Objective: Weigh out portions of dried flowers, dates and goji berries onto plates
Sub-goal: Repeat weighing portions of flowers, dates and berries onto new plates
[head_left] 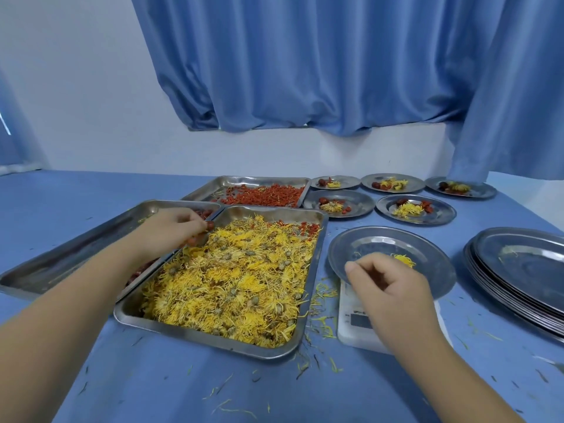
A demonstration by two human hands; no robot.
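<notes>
Head view: flowers (403, 259) lie on the plate (351, 243) atop the scale (355, 326). Left of it, our left hand (171, 228) pinches a date (210, 225), likely to add next. Our right hand (390, 288) is curled, contents unclear.

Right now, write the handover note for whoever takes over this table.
Left hand pinches a date at the date tray.
Right hand hovers curled above the plate on the scale; grip unclear.
Done: five filled plates at the back.
Left: the scale plate has only flower petals; date and goji berries still to add.
Stack of empty plates waits at right.
</notes>
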